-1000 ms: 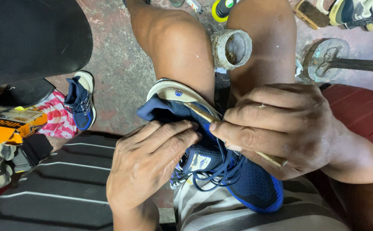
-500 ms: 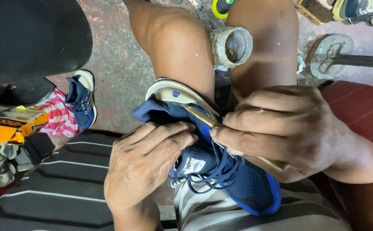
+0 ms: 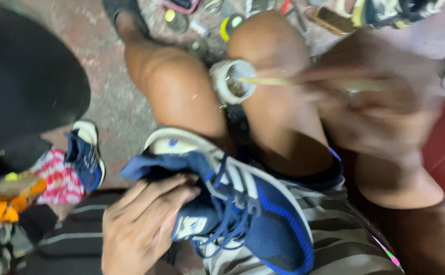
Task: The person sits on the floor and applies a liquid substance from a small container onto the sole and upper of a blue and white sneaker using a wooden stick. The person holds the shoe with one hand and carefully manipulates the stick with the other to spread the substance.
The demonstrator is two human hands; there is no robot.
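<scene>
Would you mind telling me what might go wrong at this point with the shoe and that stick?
1. The right hand is blurred as it dips a thin stick into the small open tin between the knees; the tin might tip.
2. Only the left hand steadies the blue shoe on the lap, so it might slip.

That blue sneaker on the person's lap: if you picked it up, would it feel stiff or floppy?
Probably floppy on top: the blue sneaker has a knit-looking upper, and its heel collar folds open under the left hand. The pale sole likely keeps the bottom firmer. The loose laces would dangle. It looks light for its size and unlikely to slip from a grip.
</scene>
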